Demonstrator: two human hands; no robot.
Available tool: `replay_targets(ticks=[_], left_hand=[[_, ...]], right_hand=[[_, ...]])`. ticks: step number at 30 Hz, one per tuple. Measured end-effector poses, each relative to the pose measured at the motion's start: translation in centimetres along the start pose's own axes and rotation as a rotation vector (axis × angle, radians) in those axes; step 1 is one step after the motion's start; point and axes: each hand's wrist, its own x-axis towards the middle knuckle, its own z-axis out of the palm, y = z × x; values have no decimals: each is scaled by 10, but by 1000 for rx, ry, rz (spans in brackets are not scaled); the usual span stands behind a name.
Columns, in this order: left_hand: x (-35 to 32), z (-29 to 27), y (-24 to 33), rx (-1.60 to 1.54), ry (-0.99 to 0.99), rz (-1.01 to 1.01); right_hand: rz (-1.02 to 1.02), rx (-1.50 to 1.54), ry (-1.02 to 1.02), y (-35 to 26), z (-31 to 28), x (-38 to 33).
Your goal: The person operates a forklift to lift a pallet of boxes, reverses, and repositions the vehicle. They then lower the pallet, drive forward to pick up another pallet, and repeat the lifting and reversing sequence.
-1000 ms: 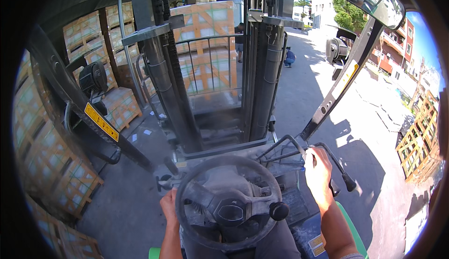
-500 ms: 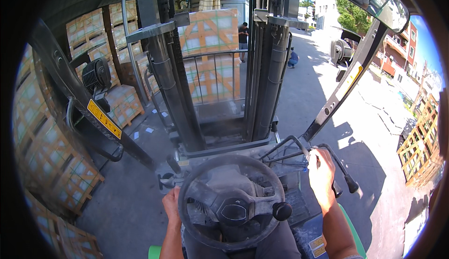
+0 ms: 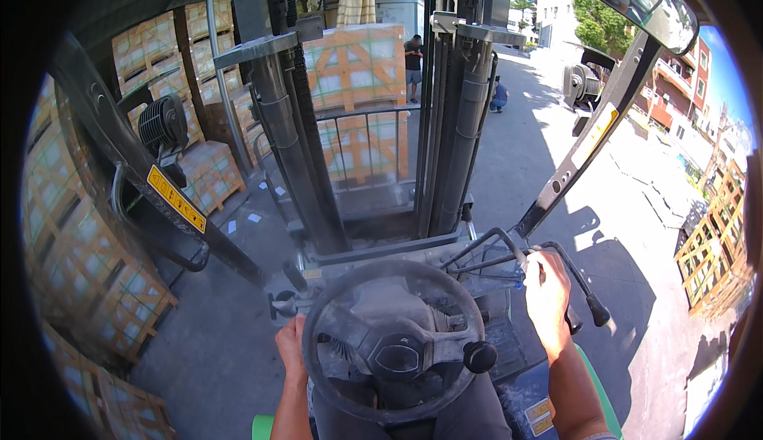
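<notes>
The dark, dusty steering wheel of a forklift is in front of me, with a round spinner knob on its right side. My left hand is closed at the left rim, its fingertips partly hidden. To the right of the wheel, my right hand is wrapped round a control lever. Beside that hand stands another black-knobbed lever. Beyond the dash rises the mast. Through it show stacked wood-framed crates behind a black load backrest.
Strapped crates are stacked along the left. An empty-looking slatted wooden frame stands at the right. Ahead, one person stands by the crates and another crouches on the pavement. White papers lie on the ground.
The load backrest and the crates seen through the mast have come down a little. Both my hands stay where they were.
</notes>
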Motion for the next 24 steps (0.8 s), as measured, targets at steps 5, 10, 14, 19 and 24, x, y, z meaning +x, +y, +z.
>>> replay_targets(ticks=[5,10,14,19,24], left_hand=[[2,1,-5,-4,-9,-29],[2,1,-5,-2,-13,-26],[2,1,-5,-35,-16,-32],[2,1,-7,-41,-20,-29],[2,2,-10,-40,-17,-30]], right_hand=[[13,-1,-4,0,-1,0],[-86,-15,31,3,2,0],[-74,4,44,4,3,-1],[12,-18,-11,3,-1,-5],[41,-21,-30,0,-5,-7]])
